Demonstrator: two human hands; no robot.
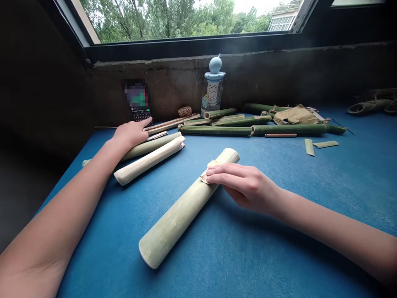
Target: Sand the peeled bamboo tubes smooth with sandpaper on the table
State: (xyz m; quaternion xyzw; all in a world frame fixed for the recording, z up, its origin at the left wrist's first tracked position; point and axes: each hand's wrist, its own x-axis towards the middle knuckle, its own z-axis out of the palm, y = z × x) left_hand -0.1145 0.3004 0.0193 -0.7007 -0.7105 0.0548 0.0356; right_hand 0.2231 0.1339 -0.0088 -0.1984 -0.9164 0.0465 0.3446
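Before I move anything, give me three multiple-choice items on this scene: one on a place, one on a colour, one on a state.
1. Where is the right hand?
A. On the window frame
B. On the pale bamboo tube
C. On the phone

2. What colour is the table covering?
A. Red
B. Grey
C. Blue

3. How does the clear bottle stand?
A. Upright
B. On its side
C. Held in a hand

Answers:
1. B, its fingers press a tan scrap against the tube.
2. C, blue spreads under the tubes and hands.
3. A, its base is down and its blue cap is on top.
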